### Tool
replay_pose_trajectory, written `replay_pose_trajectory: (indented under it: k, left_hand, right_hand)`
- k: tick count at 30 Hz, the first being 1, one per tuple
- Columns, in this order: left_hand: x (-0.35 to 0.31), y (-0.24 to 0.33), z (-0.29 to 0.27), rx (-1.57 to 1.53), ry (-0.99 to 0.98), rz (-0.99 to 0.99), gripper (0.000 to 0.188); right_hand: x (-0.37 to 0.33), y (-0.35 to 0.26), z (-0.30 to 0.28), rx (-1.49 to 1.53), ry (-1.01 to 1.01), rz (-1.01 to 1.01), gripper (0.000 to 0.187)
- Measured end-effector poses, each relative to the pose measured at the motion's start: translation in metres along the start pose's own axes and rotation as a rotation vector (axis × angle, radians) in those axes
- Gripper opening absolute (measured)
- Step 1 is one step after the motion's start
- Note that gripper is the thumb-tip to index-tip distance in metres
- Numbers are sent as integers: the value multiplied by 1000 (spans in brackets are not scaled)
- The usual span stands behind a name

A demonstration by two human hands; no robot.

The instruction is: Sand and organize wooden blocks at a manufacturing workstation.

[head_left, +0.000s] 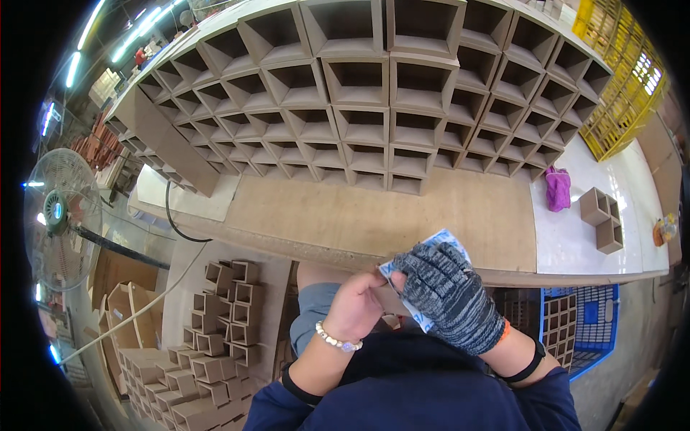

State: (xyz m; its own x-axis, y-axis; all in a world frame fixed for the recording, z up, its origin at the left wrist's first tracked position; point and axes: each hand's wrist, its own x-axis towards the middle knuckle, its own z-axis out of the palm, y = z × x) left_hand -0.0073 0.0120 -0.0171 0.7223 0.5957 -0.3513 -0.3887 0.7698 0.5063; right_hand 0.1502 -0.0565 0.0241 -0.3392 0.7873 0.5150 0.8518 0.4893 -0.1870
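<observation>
Just past the near edge of the workbench, in front of my body, my right hand (pixel 449 294) wears a grey-and-black knit glove with an orange cuff. Its fingers close over a flat piece with a blue-and-white printed side (pixel 454 243); part of a brown face seems to show below. The glove hides most of the piece, so its kind is unclear. My left hand (pixel 358 305), bare with a beaded bracelet, pinches the left edge of that piece between thumb and fingers. Beyond the hands, a wall of stacked open brown square boxes (pixel 359 118) stands on the workbench (pixel 388 219).
Loose brown boxes lie piled at lower left (pixel 208 366). A blue crate (pixel 600 323) holds more below right. On the bench's right are a purple cloth (pixel 558 189), several small boxes (pixel 602 219) and a yellow crate (pixel 611 136). A fan (pixel 61 215) stands left.
</observation>
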Motion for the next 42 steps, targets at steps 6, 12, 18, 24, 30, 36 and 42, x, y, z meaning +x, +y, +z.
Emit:
replay_pose_trajectory:
  k: [6, 12, 18, 24, 30, 36, 42]
  left_hand:
    - [-9, -8, 9, 51, -1, 122, 29]
    - [2, -9, -15, -39, -169, 144, 22]
    - [-12, -13, 17, 205, 52, 193, 22]
    - [-10, -5, 11, 345, 125, 309, 20]
    - [-11, -11, 20, 279, 203, 344, 22]
    - [-9, -10, 22, 264, 230, 347, 21]
    - [-13, -5, 12, 154, 45, 226, 24]
  right_hand:
    - [-16, 54, 19, -315, 0, 326, 37]
    - [-9, -17, -18, 4, -154, 19, 39]
    - [-9, 53, 9, -276, -170, 221, 42]
    - [-11, -5, -20, -109, -26, 125, 41]
    - [-8, 27, 3, -76, -125, 151, 39]
    - [-8, 26, -7, -126, 26, 185, 42]
    - [-9, -4, -4, -17, -56, 40, 45]
